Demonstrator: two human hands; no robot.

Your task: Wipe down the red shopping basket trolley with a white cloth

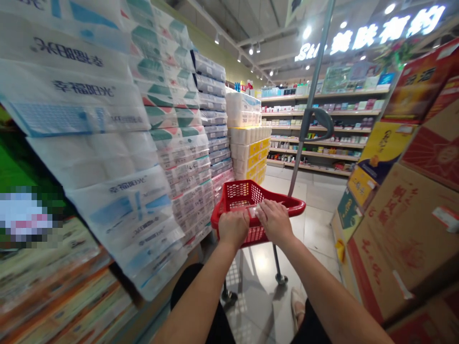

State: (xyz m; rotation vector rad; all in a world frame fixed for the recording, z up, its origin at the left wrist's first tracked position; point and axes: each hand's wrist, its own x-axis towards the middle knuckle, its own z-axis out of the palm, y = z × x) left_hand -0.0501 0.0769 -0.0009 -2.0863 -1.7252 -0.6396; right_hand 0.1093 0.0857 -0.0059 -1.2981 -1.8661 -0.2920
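Head view: left hand (pixel 234 229) and right hand (pixel 274 222), side by side, grip the red basket (pixel 247 195) by its near rim. Its visible inside looks empty.

Left wall: tall stacks of paper-roll packs (pixel 107 143) in clear wrap with blue print, leaning out over the aisle.
Further along: packs with green and red bands (pixel 172 105), then grey-wrapped ones (pixel 211 95) just beside them.
Aisle end: a tower of toilet rolls (pixel 247 138), white on top and yellow-wrapped below.
Back: long shelves (pixel 322 114) crowded with small boxes and bottles, under a lit sign (pixel 376 33).
Right side: brown cardboard boxes (pixel 401 229) with red print, stacked high; a yellow box (pixel 380 148) sits among them.
Floor (pixel 315 224): pale glossy tiles.
Ceiling: a row of spotlights (pixel 251 50).
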